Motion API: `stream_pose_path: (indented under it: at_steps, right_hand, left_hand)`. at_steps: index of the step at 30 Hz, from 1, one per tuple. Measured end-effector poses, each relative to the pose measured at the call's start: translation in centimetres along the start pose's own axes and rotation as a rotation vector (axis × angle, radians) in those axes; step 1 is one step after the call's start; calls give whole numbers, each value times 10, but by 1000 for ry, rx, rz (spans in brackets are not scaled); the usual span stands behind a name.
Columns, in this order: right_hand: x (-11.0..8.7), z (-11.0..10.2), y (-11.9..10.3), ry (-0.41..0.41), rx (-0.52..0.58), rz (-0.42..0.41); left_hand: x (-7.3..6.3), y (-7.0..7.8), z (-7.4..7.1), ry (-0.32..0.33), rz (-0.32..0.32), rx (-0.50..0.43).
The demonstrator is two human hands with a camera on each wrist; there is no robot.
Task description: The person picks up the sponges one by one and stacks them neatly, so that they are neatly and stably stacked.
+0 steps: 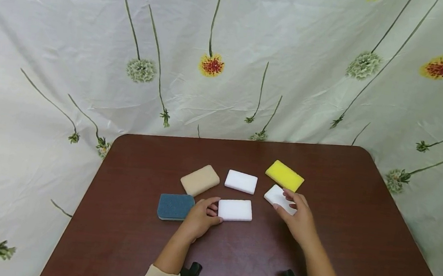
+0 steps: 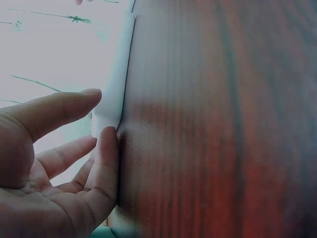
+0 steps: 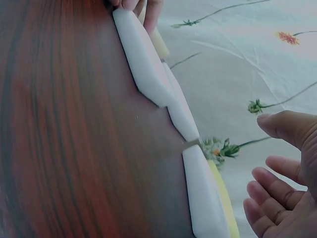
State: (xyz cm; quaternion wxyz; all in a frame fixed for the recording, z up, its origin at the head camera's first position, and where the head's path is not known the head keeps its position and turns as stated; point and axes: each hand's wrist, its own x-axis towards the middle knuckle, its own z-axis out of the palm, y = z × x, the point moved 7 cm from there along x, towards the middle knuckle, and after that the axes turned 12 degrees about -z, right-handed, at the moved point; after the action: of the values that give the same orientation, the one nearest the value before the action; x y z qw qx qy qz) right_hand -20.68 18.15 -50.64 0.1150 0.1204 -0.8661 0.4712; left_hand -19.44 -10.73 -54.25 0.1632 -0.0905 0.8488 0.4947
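My left hand [image 1: 201, 217] is at the left end of the front white sponge block [image 1: 235, 210]. Thumb and index finger lie spread at its two left corners, and in the left wrist view the fingertips are right at the end of the block. My right hand [image 1: 298, 215] reaches over another white sponge block [image 1: 273, 196], its thumb and fingers apart. In the right wrist view the right hand [image 3: 285, 183] is beside that block [image 3: 204, 198], with a gap between them. A third white block [image 1: 241, 181] lies behind the front one.
A yellow sponge [image 1: 284, 175] lies behind the right white block. To the left are a beige sponge [image 1: 200, 180] and a blue sponge [image 1: 174, 206], the blue one close beside the left hand. The brown table [image 1: 111, 244] meets a flowered cloth [image 1: 229, 107] at the back.
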Motion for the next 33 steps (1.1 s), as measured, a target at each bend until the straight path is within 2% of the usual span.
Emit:
stream_pose_path:
  at_steps: [11,15,23,33]
  right_hand:
    - [-6,-15,21,0,13,166]
    - [-8,-17,26,0,-8,194]
    - [-12,-15,34,-51,-41,247]
    - [-17,-9,43,-108,-13,304]
  left_hand:
    - [0,0,1,0,-5,3]
    - [0,0,1,1,-7,2]
    - [0,-1,1,2,-6,5]
    - [-1,0,0,2,-5,10]
